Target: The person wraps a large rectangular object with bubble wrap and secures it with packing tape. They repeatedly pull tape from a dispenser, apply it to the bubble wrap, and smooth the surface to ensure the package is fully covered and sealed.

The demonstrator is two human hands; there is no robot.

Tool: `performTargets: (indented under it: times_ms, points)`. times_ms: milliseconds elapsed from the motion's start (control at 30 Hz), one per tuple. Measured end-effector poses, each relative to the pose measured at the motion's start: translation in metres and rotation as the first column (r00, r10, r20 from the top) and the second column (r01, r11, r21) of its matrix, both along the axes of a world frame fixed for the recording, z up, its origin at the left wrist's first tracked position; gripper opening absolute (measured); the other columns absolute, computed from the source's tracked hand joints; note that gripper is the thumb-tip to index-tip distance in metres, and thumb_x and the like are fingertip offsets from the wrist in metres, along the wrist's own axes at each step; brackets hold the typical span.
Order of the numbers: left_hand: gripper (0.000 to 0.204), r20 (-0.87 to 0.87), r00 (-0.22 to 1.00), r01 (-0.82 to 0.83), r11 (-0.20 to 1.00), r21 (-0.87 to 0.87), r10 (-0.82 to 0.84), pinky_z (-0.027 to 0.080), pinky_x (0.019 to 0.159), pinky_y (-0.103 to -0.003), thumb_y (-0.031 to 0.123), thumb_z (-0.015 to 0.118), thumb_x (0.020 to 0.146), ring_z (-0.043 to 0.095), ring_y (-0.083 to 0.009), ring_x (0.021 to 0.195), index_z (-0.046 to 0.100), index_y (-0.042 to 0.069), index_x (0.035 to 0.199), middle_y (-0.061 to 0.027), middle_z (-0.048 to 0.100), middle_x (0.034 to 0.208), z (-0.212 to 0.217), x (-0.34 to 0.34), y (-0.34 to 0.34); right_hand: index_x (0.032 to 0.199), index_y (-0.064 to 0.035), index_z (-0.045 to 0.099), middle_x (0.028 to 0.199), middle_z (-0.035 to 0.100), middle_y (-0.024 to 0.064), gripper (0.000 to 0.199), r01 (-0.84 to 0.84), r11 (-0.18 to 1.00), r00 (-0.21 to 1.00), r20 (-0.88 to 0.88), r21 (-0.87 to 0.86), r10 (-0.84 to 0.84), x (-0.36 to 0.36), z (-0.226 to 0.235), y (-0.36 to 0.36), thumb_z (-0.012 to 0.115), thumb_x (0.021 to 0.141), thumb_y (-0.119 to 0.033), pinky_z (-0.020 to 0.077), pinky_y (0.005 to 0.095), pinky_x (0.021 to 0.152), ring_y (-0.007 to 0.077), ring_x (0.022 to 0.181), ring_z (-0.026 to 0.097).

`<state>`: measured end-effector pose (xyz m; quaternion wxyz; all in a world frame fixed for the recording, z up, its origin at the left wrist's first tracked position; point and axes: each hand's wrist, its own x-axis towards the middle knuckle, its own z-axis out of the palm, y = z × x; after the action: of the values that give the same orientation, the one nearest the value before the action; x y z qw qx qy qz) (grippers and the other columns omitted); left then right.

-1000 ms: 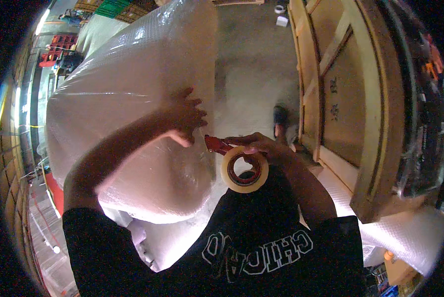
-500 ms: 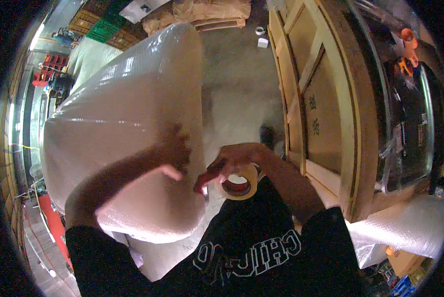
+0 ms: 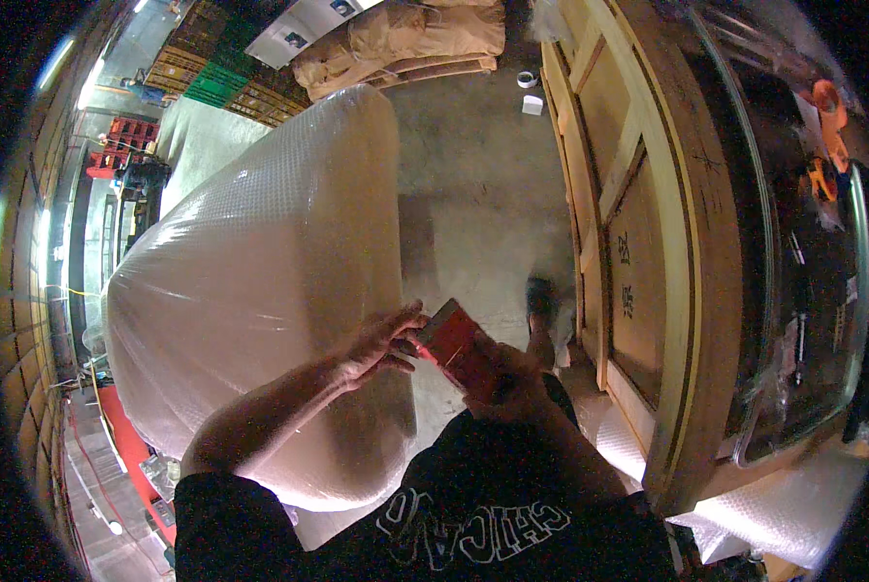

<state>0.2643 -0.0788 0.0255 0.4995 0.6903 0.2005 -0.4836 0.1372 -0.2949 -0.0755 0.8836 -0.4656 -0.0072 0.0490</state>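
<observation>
My right hand (image 3: 502, 373) grips a red tape dispenser (image 3: 457, 341) in front of my body; its grey end points up and to the left. The roll's round face is turned out of sight. To the left of it, my left hand (image 3: 384, 347) has its fingers stretched out and apart, their tips close to the dispenser's left edge. Whether they touch it I cannot tell. A large bubble-wrapped bundle (image 3: 241, 281) stands on the left, behind my left forearm.
A wooden crate (image 3: 648, 291) runs along the right. Bubble wrap (image 3: 764, 514) lies at the lower right. Orange-handled scissors (image 3: 820, 179) rest at the far right. A white tape roll (image 3: 526, 79) lies on the floor (image 3: 483, 184) near a paper-covered pallet (image 3: 405, 39). My dark shoe (image 3: 539, 293) shows below the crate.
The tape dispenser has turned in my right hand, so its red side shows instead of the roll's round face. My left hand has moved right and down, close to it.
</observation>
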Motion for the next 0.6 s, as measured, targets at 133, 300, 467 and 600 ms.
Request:
performTargets:
  times_ms: [133,300,467,600]
  points:
    - [0.047,0.154,0.988,0.046,0.994,-0.098,-0.031,0.058,0.079,-0.034,0.047,0.066,0.098,0.068,-0.0165,0.087,0.069,0.003,0.114,-0.0093,0.072,0.103,-0.004,0.008,-0.005,0.151,-0.0061,0.043,0.09,0.067,0.0134,0.093,0.172,0.817,0.906,0.414,-0.55,0.088,0.012,-0.008,-0.013,0.086,0.072,-0.028,0.0535,0.0414,0.066,0.0291,0.073,0.064]
    - [0.039,0.112,0.993,-0.04,0.999,-0.032,0.043,0.058,0.075,-0.035,0.04,0.067,0.099,0.069,-0.0157,0.084,0.07,0.003,0.11,-0.0061,0.072,0.096,-0.014,0.027,-0.015,0.154,-0.0073,0.04,0.09,0.066,0.0161,0.101,0.217,0.778,0.901,0.428,-0.589,0.073,0.03,-0.016,-0.014,0.087,0.067,-0.021,0.0533,0.0427,0.064,0.0322,0.073,0.064]
    - [0.041,0.042,0.999,-0.021,0.998,-0.058,0.024,0.056,0.074,-0.033,0.043,0.068,0.098,0.067,-0.0157,0.081,0.07,0.004,0.109,-0.0047,0.072,0.095,-0.018,0.063,-0.022,0.155,-0.0095,0.039,0.089,0.066,0.017,0.103,0.217,0.727,0.929,0.367,-0.651,0.052,0.051,-0.017,-0.019,0.088,0.065,-0.022,0.0539,0.0436,0.065,0.0333,0.075,0.065]
    - [0.035,0.197,0.96,0.194,0.98,0.034,-0.197,0.055,0.072,-0.032,0.038,0.067,0.097,0.066,-0.0173,0.079,0.071,0.003,0.105,-0.0069,0.071,0.093,-0.043,0.095,-0.017,0.158,-0.0128,0.035,0.09,0.066,0.0169,0.104,0.187,0.742,0.938,0.342,-0.644,0.06,0.071,-0.014,-0.022,0.087,0.069,-0.019,0.0538,0.0422,0.066,0.0318,0.076,0.065]
